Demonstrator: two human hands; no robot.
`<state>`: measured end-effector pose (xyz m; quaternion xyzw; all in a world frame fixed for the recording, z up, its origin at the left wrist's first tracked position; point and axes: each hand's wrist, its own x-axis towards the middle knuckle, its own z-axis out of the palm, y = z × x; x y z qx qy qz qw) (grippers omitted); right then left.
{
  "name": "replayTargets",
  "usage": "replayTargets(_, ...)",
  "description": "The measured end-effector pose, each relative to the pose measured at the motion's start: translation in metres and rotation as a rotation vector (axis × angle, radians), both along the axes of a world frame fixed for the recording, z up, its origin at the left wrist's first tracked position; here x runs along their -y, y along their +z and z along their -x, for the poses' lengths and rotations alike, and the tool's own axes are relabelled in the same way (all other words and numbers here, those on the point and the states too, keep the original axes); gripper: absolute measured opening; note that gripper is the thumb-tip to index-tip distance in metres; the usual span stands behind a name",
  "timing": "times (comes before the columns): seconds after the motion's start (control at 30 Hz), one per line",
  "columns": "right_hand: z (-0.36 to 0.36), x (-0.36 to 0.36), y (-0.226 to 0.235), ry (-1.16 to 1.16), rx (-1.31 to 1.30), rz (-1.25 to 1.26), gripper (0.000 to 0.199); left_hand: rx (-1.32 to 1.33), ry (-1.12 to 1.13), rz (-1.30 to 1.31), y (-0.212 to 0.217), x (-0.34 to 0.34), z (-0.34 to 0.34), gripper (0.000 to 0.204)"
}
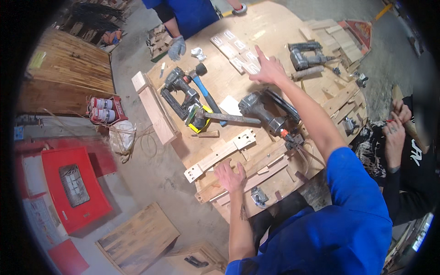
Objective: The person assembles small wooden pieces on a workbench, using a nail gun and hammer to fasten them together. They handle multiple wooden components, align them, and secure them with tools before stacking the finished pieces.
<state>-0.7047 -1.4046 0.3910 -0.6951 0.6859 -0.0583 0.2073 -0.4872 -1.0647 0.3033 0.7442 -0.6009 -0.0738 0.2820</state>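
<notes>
Left hand (230,175): fingers spread flat on wood strips (256,170), at table's near edge.
Right hand (268,69): fingers open, touching small blocks (239,51); bare tabletop (275,27) beyond fingertips.

Just past the fingers of the right hand (269,69) lie pale wooden plates (234,50) with white markings. Under the fingers of the left hand (230,176) the workbench (275,27) is light tan wood. Between the two hands sit dark grey nail guns (263,112), a hammer (201,75) with a blue handle, and a yellow-and-black block (198,123). Both sleeves (353,183) are bright blue.
</notes>
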Motion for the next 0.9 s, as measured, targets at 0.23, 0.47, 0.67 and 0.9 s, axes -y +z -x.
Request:
replayTargets(0.23,-0.008,-0.200,0.082,0.255,0.515,-0.157,0.133,-0.515,-0.236,-0.182,0.060,-0.014,-0.002,0.099)
replayTargets(0.47,-0.048,-0.347,0.101,0.376,0.660,-0.265,0.137,-1.198,-0.296,-0.164,0.139,-0.108,0.015,0.132)
replayTargets(0.67,-0.073,-0.389,0.128,0.353,0.556,-0.277,0.136,-1.120,-0.252,-0.039,0.154,-0.140,-0.001,0.121)
replayTargets(0.9,-0.085,-0.405,0.145,0.025,0.854,-0.530,0.091,-1.215,-0.250,-0.024,0.159,-0.168,-0.033,0.119)
